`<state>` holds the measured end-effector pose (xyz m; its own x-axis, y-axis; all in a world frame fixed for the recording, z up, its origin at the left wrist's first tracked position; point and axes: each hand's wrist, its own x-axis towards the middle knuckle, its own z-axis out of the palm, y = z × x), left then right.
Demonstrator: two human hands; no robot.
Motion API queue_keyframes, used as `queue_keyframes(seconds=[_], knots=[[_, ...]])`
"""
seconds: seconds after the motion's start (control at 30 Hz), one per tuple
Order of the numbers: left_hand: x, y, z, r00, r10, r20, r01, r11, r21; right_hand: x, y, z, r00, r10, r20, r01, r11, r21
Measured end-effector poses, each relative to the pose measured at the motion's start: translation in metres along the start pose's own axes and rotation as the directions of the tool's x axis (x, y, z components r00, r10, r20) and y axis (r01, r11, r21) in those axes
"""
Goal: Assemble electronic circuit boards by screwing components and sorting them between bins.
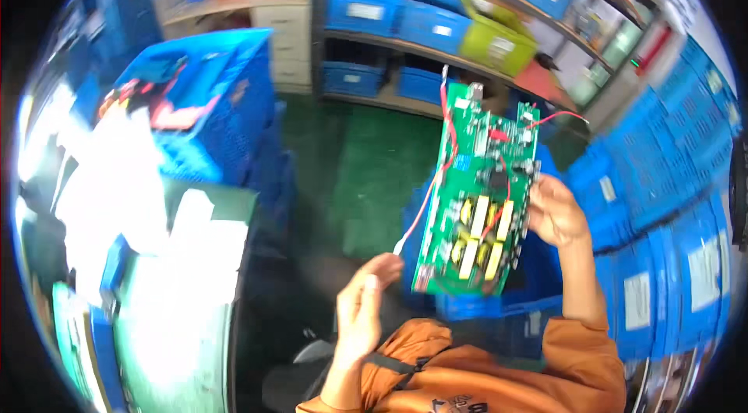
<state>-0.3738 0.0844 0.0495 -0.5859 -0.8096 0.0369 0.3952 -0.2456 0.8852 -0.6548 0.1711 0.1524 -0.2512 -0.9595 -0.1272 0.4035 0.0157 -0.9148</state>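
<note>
My right hand (pixel 555 212) grips the right edge of a long green circuit board (pixel 477 195) and holds it up, tilted, in front of me. The board carries yellow-and-white blocks near its lower half and thin red wires (pixel 430 196) that dangle off its left side and top right. My left hand (pixel 365 305) hovers just below and left of the board's lower corner, fingers loosely apart, holding nothing. Orange sleeves cover both my forearms.
Stacked blue crates (pixel 662 179) line the right side and sit under the board. A blue crate (pixel 204 101) with red items stands at the left. Shelves (pixel 436 23) with blue bins and a green bin (pixel 499 37) run along the back. A bright bench (pixel 171 288) lies at lower left.
</note>
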Motion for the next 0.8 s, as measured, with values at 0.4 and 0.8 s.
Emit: queue_keyframes(seconds=[0.4,0.8], knots=[[-0.256,-0.023,-0.044,0.585,-0.06,-0.809,-0.424,0.827,-0.368,0.009,0.173,0.264,0.444,0.681,0.582,-0.55,0.721,-0.422],[-0.338,0.007,0.0,0.289,0.327,-0.9,-0.646,0.76,0.069,-0.068,0.179,0.318,0.357,0.583,0.73,-0.419,0.798,-0.432]])
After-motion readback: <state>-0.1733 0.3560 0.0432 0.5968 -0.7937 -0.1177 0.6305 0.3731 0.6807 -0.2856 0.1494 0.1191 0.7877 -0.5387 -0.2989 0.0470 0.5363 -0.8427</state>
